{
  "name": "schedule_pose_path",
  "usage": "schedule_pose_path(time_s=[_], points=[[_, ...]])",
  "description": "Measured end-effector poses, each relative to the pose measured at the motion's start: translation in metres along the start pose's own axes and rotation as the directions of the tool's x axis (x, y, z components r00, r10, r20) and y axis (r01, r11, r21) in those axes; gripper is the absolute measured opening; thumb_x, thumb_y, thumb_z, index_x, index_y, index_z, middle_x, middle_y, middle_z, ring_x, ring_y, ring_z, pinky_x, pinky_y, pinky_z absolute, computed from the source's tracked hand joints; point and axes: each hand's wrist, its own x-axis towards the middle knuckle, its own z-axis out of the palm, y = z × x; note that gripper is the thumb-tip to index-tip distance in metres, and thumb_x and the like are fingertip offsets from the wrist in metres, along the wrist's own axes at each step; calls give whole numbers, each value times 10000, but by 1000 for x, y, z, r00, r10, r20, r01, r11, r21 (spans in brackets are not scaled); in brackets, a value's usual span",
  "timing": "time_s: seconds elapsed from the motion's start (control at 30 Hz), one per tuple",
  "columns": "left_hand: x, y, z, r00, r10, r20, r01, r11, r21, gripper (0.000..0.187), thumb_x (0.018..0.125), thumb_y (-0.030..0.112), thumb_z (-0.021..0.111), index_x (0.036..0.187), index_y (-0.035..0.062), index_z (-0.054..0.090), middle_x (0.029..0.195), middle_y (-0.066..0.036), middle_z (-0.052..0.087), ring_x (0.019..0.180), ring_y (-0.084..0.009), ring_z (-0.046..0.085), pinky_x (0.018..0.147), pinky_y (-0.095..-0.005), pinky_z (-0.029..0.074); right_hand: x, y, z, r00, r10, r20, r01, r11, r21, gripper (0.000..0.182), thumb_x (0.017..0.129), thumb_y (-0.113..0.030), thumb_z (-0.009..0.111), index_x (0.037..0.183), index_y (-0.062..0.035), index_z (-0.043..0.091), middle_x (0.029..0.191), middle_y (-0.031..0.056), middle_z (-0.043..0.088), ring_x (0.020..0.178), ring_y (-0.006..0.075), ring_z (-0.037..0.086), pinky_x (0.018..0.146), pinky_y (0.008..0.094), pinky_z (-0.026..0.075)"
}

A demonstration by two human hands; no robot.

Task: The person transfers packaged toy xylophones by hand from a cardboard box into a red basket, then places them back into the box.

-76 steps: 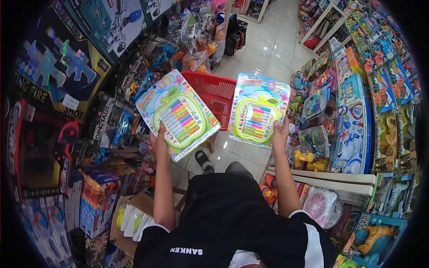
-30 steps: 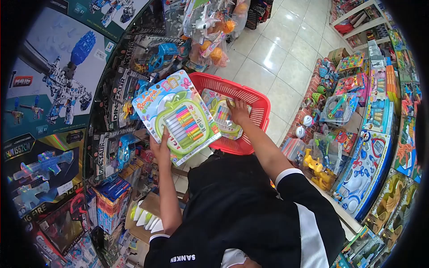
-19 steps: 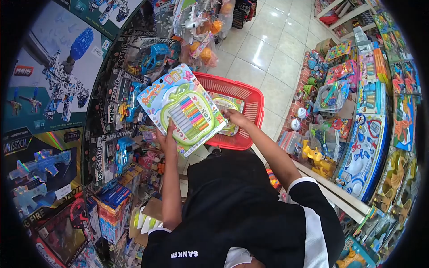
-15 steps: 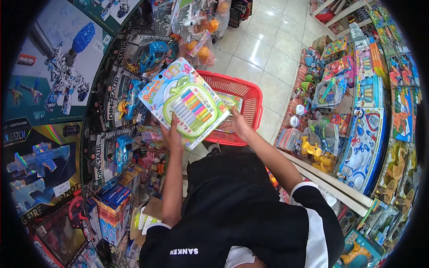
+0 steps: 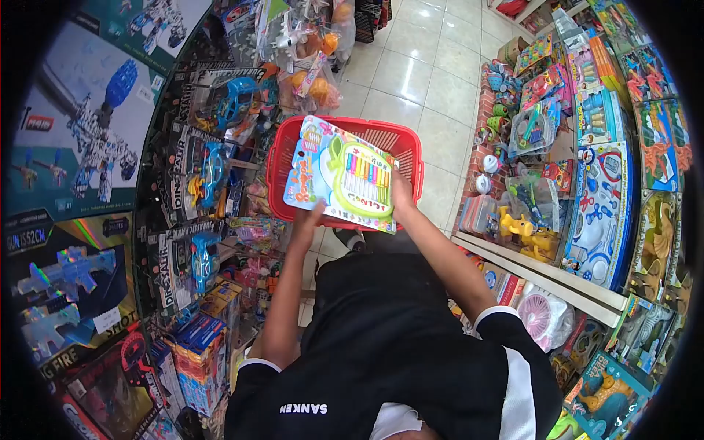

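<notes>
Person here's got a flat blue-and-green cardboard pack, rainbow markers across its front, just above the middle of the frame. It's sitting right between their two hands: left hand is pinching the bottom edge, thumb on the front, and right hand has hold of the right edge. Red slatted plastic basket underneath, can't tell if they're touching.

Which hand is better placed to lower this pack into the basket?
Probably the right hand: it holds the toy pack by its right edge above the basket; the left hand is by the near rim.
</notes>
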Motion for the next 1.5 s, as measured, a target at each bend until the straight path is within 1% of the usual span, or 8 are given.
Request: schedule_pose_path(time_s=[0.13,0.27,0.43,0.7,1.07,1.33,1.4,1.5], points=[[28,26,-22,986,-91,-140,-10,804,-595,519,945,267,637,1354,-10,476,1259,-109,582,1145,-168,560,968,-325,439,48,29,-23,995,-9,-100,-26,939,-344,524,1023,-420,444,1206,56,565,1040,148,680,889,226,694,771,366,559],[71,31,-56,991,-110,-74,124,964,236,351,901,250,708,1130,-6,639,1002,-49,677,885,-100,631,775,-257,498,76,40,-27,994,103,-46,-112,855,-506,528,988,-349,543,1282,84,467,1123,185,655,976,261,672,836,377,538],[103,-10,-68,997,-77,-22,54,439,897,321,740,173,825,925,-35,665,777,-168,667,732,-237,660,673,-373,510,99,40,-17,994,-1,-110,-77,704,-706,911,854,-238,715,1416,103,85,1315,288,513,1200,337,560,987,371,473],[132,-123,-71,941,-244,-236,319,403,857,329,705,160,844,880,-56,669,847,-265,675,851,-415,680,727,-498,528,117,45,-2,981,-74,-178,-141,348,-927,1097,743,-255,816,1422,117,39,1370,392,330,1288,472,415,1083,448,387],[138,-99,-61,926,-286,-249,282,81,956,380,745,251,829,966,-30,700,998,-257,687,931,-405,679,777,-472,555,124,38,16,985,-118,-125,-150,-235,-960,861,850,-187,611,1452,184,121,1309,280,546,1105,304,644,881,356,550],[75,-18,-28,998,-16,-67,69,260,963,293,858,234,698,1004,-14,645,995,-212,623,1007,-402,613,829,-498,510,46,-20,9,962,-220,159,168,22,-985,717,866,-164,625,1431,119,288,1022,262,682,856,339,703,722,419,560],[52,-14,-27,992,125,-3,-47,397,917,273,862,224,686,975,-18,627,959,-203,599,986,-404,598,828,-506,492,21,-30,-8,768,-484,419,597,304,-742,428,910,-109,610,1318,-8,532,829,153,688,609,224,645,566,371,496],[8,-20,-18,872,488,34,-233,354,906,195,863,167,665,844,11,550,907,-177,559,878,-371,559,778,-473,430,-17,-37,-43,584,-784,211,665,314,-677,313,917,-112,582,1216,-20,570,796,165,664,635,226,621,606,372,484]])
